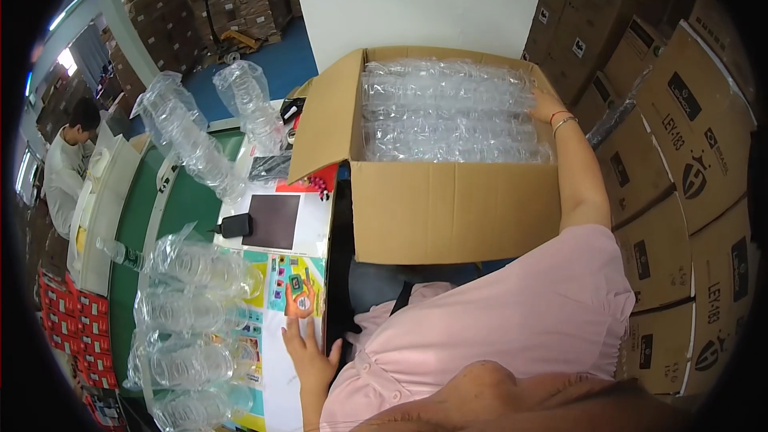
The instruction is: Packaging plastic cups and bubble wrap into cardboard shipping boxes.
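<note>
- A large open cardboard carton [456, 216] stands in front of the person, its left flap [326, 124] folded outward and its top unsealed.
- Inside it, bagged stacks of clear plastic containers [448, 116] lie side by side in rows; the visible layer spans nearly the whole opening and reaches close to the rim.
- The right hand [547, 106] is at the carton's right wall, touching the ends of the upper rows; its fingers are partly hidden, so I cannot tell whether they grip a bag or only press on it.
- The left hand [308, 356] rests on the worktable with fingers spread, holding nothing.
- Judging by what shows, the layer in the carton looks close to complete, while the carton's closing is not yet done.
- Outside the carton remain four bagged stacks [196, 312] in a group beyond the left hand, plus a long slanting stack [188, 136] and a shorter stack [252, 108] farther up the table.
- A dark square panel [274, 222] and a small black box [236, 226] lie between these groups.
</note>
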`<state>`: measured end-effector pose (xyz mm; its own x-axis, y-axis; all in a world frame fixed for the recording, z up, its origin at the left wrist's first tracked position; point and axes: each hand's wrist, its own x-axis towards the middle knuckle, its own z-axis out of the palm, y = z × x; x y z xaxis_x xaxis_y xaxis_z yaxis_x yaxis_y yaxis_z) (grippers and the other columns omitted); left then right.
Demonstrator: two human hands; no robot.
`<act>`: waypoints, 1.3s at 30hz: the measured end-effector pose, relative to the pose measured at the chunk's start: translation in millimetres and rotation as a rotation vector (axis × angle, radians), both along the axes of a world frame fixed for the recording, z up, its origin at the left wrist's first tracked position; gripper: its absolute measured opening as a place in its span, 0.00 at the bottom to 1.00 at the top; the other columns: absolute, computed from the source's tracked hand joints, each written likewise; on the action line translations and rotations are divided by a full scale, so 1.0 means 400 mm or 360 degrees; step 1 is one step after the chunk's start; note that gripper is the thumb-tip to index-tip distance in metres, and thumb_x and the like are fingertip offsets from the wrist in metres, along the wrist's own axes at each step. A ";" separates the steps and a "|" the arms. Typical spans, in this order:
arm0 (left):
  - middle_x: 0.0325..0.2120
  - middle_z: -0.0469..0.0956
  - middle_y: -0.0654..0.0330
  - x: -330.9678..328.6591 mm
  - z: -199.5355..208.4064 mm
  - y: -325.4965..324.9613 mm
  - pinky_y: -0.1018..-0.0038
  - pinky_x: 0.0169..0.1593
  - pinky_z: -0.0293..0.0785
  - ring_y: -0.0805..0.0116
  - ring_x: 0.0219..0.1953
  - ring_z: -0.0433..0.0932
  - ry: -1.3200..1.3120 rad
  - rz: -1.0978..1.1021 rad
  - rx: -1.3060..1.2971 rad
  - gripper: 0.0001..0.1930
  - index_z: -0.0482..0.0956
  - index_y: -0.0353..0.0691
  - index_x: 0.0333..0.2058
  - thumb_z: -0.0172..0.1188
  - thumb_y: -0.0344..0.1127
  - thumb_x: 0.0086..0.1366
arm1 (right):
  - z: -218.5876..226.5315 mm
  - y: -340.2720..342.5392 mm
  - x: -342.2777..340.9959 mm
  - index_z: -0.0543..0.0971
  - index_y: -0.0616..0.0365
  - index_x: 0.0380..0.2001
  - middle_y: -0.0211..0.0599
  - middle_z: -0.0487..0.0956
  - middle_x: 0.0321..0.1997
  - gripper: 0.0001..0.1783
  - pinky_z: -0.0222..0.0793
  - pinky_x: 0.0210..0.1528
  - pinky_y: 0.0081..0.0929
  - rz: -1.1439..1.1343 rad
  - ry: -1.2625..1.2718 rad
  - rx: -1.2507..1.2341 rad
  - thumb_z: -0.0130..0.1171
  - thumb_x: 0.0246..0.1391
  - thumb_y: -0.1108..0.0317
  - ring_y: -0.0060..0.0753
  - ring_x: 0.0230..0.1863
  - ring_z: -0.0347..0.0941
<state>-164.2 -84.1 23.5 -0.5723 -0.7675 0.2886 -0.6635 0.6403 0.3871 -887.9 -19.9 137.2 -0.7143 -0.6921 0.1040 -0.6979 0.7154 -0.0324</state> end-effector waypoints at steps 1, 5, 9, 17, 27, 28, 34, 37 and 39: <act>0.58 0.57 0.40 -0.014 -0.009 -0.009 0.44 0.63 0.46 0.40 0.63 0.51 -0.0018 -0.0005 0.0005 0.36 0.64 0.36 0.54 0.67 0.38 0.46 | -0.015 -0.016 -0.026 0.67 0.62 0.52 0.53 0.71 0.54 0.31 0.61 0.59 0.37 -0.0076 0.0014 0.0031 0.61 0.44 0.62 0.51 0.56 0.66; 0.60 0.56 0.42 0.012 -0.110 -0.050 0.44 0.64 0.44 0.45 0.64 0.51 -0.0427 -0.0058 0.0080 0.35 0.66 0.36 0.54 0.64 0.37 0.43 | -0.139 -0.052 -0.134 0.65 0.59 0.54 0.51 0.67 0.57 0.34 0.60 0.60 0.37 -0.0140 -0.0083 -0.0047 0.63 0.41 0.64 0.50 0.58 0.64; 0.55 0.66 0.45 0.042 -0.238 -0.079 0.45 0.63 0.49 0.48 0.61 0.60 -0.0381 -0.0036 -0.0410 0.27 0.72 0.40 0.49 0.62 0.37 0.47 | -0.119 -0.078 -0.070 0.64 0.55 0.54 0.49 0.65 0.56 0.36 0.61 0.58 0.42 -0.0174 0.0057 0.0087 0.64 0.37 0.70 0.50 0.58 0.63; 0.48 0.71 0.47 -0.002 -0.054 -0.208 0.55 0.58 0.58 0.52 0.54 0.66 -0.0130 -0.0237 -0.0807 0.19 0.72 0.40 0.47 0.58 0.35 0.56 | -0.129 -0.055 -0.046 0.67 0.56 0.49 0.47 0.72 0.48 0.31 0.64 0.54 0.43 0.0072 -0.0203 -0.0028 0.64 0.39 0.67 0.53 0.53 0.66; 0.55 0.62 0.43 -0.827 0.545 -0.353 0.50 0.60 0.55 0.44 0.58 0.62 0.0778 -0.0901 -0.0249 0.41 0.60 0.42 0.56 0.73 0.36 0.44 | 0.514 0.040 0.180 0.70 0.61 0.47 0.46 0.74 0.45 0.33 0.67 0.48 0.40 0.0963 -0.0043 -0.0483 0.68 0.31 0.69 0.51 0.44 0.70; 0.57 0.59 0.42 -0.931 0.591 -0.340 0.45 0.61 0.51 0.43 0.60 0.60 0.0913 -0.1000 -0.0230 0.48 0.56 0.46 0.59 0.75 0.41 0.41 | 0.546 0.024 0.203 0.71 0.61 0.46 0.46 0.74 0.45 0.33 0.68 0.47 0.41 0.1104 -0.0018 -0.0553 0.69 0.31 0.67 0.50 0.44 0.71; 0.40 0.78 0.52 -1.037 0.732 -0.310 0.47 0.61 0.52 0.53 0.51 0.71 0.0700 -0.1211 -0.0029 0.33 0.61 0.44 0.53 0.67 0.44 0.52 | 0.535 -0.198 0.318 0.67 0.62 0.50 0.50 0.72 0.51 0.27 0.69 0.46 0.36 0.2265 -0.0919 -0.1560 0.62 0.50 0.61 0.47 0.44 0.73; 0.37 0.77 0.54 -0.932 0.678 -0.316 0.52 0.59 0.59 0.55 0.48 0.72 0.1257 -0.0654 -0.0465 0.24 0.65 0.42 0.49 0.62 0.38 0.55 | 0.420 -0.342 0.265 0.68 0.64 0.49 0.42 0.74 0.47 0.22 0.66 0.49 0.29 0.1920 -0.1663 -0.1606 0.52 0.58 0.58 0.33 0.44 0.72; 0.35 0.77 0.54 -0.848 0.617 -0.290 0.54 0.58 0.62 0.56 0.47 0.72 0.1317 -0.0428 -0.0574 0.23 0.66 0.41 0.48 0.61 0.37 0.54 | 0.268 -0.446 0.238 0.73 0.62 0.42 0.37 0.76 0.40 0.14 0.66 0.49 0.24 0.1185 -0.1766 -0.1132 0.46 0.63 0.63 0.28 0.43 0.72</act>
